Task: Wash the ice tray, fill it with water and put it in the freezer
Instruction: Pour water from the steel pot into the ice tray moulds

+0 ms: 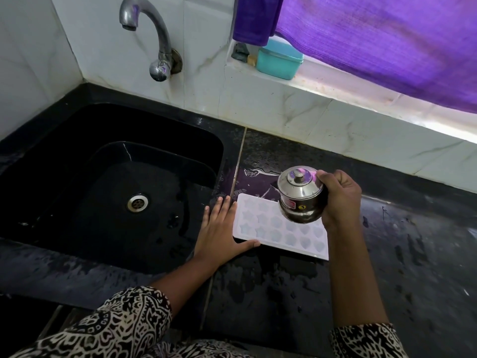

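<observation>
My left hand (219,228) lies flat, fingers straight, against the left edge of the white plastic star-celled ice tray (260,229), which sits on the wet black stone counter (284,293). My right hand (340,197) grips a small lidded steel pot (300,197) tilted over the tray. I judge washing done and filling underway. I cannot tell if the cells hold water. The freezer step remains. Beyond, the black sink (103,177) and chrome tap (152,34) look idle.

White marbled wall tiles (206,94) back a wet black counter (400,254) and sink (64,130) at left, daylight glowing under a purple curtain (387,42) upper right.
</observation>
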Tool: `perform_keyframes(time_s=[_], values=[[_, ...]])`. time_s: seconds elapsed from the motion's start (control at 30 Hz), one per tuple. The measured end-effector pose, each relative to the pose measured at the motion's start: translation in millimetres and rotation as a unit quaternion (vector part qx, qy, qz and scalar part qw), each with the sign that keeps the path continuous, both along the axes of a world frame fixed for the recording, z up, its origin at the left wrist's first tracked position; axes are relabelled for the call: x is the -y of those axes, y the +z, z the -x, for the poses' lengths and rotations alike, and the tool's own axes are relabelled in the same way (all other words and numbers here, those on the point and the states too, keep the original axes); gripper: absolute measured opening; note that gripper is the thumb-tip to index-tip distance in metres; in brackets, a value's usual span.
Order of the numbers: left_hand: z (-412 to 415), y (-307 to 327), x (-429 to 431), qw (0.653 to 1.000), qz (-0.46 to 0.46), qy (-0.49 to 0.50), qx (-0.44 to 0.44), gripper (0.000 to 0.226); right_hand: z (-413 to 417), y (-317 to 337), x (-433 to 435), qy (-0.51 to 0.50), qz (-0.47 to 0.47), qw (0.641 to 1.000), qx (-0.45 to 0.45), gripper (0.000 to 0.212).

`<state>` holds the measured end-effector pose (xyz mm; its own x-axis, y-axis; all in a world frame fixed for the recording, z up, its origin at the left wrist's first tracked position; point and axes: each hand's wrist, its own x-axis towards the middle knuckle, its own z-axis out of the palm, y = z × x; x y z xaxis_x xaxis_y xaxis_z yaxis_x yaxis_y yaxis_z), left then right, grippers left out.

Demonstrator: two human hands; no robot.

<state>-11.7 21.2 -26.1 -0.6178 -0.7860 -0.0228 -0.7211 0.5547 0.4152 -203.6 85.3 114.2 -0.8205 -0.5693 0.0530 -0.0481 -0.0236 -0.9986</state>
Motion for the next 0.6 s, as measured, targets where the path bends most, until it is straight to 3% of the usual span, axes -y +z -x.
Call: perform_keyframes(time_s=[0.2,0.6], values=[[0,-1,0,1.0,-0.003,-0.001,-0.003,0.127,7,-4,-10,-0.022,-0.003,1.0,-0.006,0.035],[1,-2,0,1.0,0.008,0.001,-0.008,0.129,13,-3,-22,-0.019,-0.059,0.992,-0.11,0.04]])
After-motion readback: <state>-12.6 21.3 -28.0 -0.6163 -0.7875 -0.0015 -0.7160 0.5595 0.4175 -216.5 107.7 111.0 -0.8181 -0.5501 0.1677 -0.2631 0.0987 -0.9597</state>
